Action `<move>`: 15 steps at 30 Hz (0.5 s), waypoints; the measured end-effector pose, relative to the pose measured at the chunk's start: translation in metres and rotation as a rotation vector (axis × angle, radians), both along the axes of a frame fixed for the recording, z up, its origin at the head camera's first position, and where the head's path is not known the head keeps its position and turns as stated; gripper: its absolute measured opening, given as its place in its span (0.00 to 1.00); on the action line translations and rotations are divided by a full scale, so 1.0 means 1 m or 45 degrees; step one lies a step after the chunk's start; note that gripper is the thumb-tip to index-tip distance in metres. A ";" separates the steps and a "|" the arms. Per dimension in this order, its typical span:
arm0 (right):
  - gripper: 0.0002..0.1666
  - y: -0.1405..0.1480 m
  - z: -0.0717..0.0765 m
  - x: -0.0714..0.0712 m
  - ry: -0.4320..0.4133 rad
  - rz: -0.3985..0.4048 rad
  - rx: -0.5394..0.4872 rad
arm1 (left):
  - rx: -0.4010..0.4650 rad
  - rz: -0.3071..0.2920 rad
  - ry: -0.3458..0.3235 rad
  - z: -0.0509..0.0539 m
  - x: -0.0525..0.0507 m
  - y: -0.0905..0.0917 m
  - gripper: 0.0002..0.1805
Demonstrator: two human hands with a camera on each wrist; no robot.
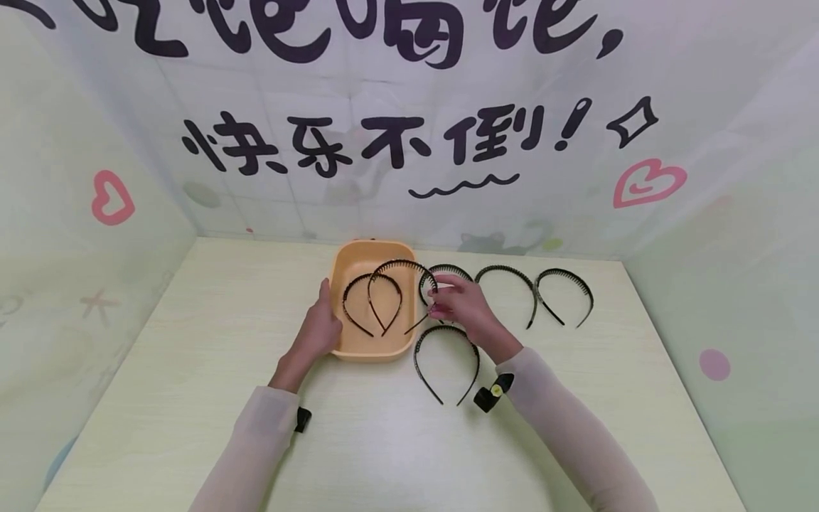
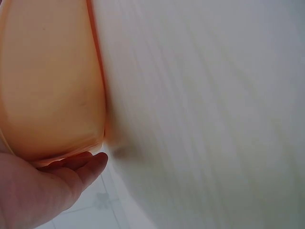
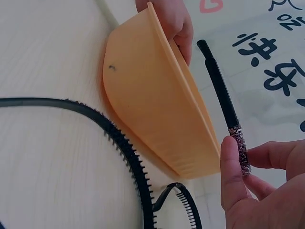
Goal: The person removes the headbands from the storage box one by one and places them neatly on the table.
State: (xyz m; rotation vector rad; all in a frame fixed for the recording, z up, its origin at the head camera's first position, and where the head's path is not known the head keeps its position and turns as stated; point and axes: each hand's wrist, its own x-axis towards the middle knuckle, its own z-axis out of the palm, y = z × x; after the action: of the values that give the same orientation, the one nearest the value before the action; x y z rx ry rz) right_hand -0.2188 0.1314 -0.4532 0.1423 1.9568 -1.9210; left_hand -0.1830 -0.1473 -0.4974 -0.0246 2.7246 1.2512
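Note:
The left hand (image 1: 318, 326) grips the left side of an orange container (image 1: 377, 354); in the left wrist view its fingers (image 2: 93, 169) lie against the container's wall (image 2: 52, 86). Between thumb and fingers, the right hand (image 1: 466, 307) pinches a black toothed headband (image 1: 403, 262), held above the container's right part. The right wrist view shows the right hand (image 3: 267, 191) on a glittery section of this headband (image 3: 221, 90), one dark end sticking up. Another black headband (image 1: 348, 288) lies inside the container.
Right of the container, a headband (image 1: 451, 267) is partly behind the right hand. Further right lie two more headbands (image 1: 505, 268), (image 1: 566, 272). One headband (image 1: 446, 328) lies nearer, below the right hand. Printed walls (image 1: 358, 206) stand around the pale table (image 1: 371, 448).

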 end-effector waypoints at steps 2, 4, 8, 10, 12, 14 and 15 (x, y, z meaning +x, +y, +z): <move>0.28 0.004 0.000 0.001 -0.004 -0.007 0.016 | -0.005 -0.001 0.002 0.000 0.000 0.000 0.43; 0.28 0.009 -0.001 0.002 -0.013 -0.019 0.027 | -0.012 -0.002 -0.001 0.001 0.000 0.000 0.43; 0.28 0.017 -0.002 0.004 -0.021 -0.033 0.045 | -0.011 0.003 -0.008 0.002 0.001 0.001 0.43; 0.28 0.020 -0.003 0.004 -0.020 -0.031 0.047 | -0.009 0.004 -0.006 0.002 0.001 0.001 0.43; 0.28 0.025 -0.003 0.004 -0.013 -0.024 0.056 | -0.010 0.002 -0.003 0.003 0.001 0.001 0.43; 0.29 0.029 -0.003 0.004 -0.017 -0.023 0.056 | -0.012 0.002 -0.001 0.002 0.001 0.001 0.43; 0.29 0.031 -0.002 0.005 -0.016 -0.021 0.060 | -0.013 0.002 0.000 0.002 0.001 0.001 0.43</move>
State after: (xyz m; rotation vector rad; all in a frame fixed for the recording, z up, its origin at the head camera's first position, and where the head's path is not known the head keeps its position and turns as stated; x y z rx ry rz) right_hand -0.2143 0.1625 -0.4555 0.1838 1.9994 -1.8807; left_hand -0.1820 -0.1463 -0.4952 -0.0280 2.7316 1.2375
